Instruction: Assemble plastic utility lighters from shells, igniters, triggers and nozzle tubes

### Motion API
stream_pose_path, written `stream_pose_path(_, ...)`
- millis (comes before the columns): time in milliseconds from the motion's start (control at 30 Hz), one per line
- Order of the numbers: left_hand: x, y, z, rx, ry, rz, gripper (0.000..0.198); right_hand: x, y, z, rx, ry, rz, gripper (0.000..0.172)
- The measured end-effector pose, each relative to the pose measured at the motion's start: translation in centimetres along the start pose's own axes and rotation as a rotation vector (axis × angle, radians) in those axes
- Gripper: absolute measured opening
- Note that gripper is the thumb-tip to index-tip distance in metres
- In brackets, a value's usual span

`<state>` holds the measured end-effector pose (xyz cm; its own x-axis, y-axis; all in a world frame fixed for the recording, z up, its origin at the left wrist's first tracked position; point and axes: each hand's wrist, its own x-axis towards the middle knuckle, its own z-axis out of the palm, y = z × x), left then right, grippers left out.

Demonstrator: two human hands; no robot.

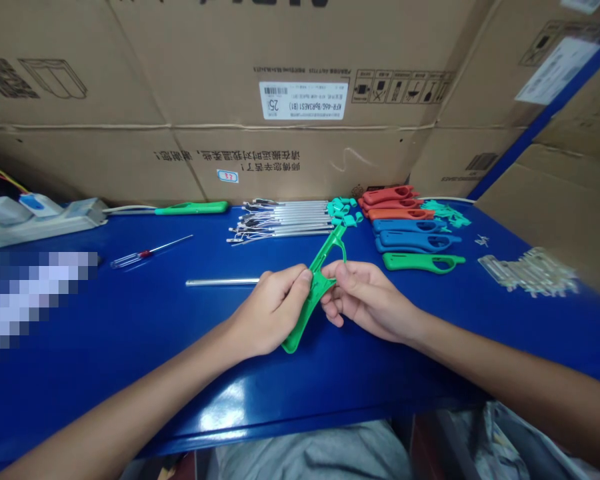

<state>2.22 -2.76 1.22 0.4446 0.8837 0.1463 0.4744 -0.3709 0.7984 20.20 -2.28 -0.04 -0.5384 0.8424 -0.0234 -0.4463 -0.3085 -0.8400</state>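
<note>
Both hands grip a green plastic handle (314, 287) over blue table (130, 333): left hand (273, 310) fingers closed round it, right hand (365, 300) pinching, poss. w/ thumb & forefinger.

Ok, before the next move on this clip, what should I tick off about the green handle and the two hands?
1. Green handle is held up off the blue table: ok.
2. Left hand grips the handle's middle, thumb on top: ok.
3. Right hand has its fingertips on the handle from the other side: ok.
4. Whether the right hand also holds a small part: cannot tell, its fingers hide it.
5. Single metal rod lies loose on the table beside the left hand, nothing on it: ok.
6. Whether anything is already fitted inside the handle: cannot tell.
</note>
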Motion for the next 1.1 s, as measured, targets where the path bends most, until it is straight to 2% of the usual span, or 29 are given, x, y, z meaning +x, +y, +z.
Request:
stream_pose_path(400,0.0,0.1,0.2,-0.05,-0.014,-0.007,0.043,-0.1,0.2,0.0,0.015,0.021,0.044,0.042)
stream_pose_path(533,0.0,-0.3,0.2,-0.012,0.002,-0.006,0.041,-0.3,0.0,0.4,0.036,0.0,0.046,0.039)
stream_pose_path(667,0.0,-0.4,-0.1,-0.033,0.01,0.004,0.04,-0.3,-0.4,0.4,-0.073,-0.037,0.014,0.039)
stream_pose_path(833,0.4,-0.2,-0.6,-0.085,0.112,0.061,0.036,-0.1,-0.5,-0.2,-0.259,-0.032,-0.083,0.033)
stream_pose_path(933,0.7,-0.3,-0.7,-0.115,0.233,0.115,0.035,-0.2,-0.6,-0.2,-0.377,-0.047,-0.178,0.036)
stream_pose_path(1000,0.7,-0.5,-0.7,-0.172,0.307,0.105,0.034,-0.3,-0.7,-0.2,-0.443,-0.035,-0.23,0.043)
stream_pose_path(1100,0.6,-0.8,-0.6,-0.373,0.355,0.019,0.031,-0.4,-0.9,-0.2,-0.561,-0.001,-0.289,0.048)
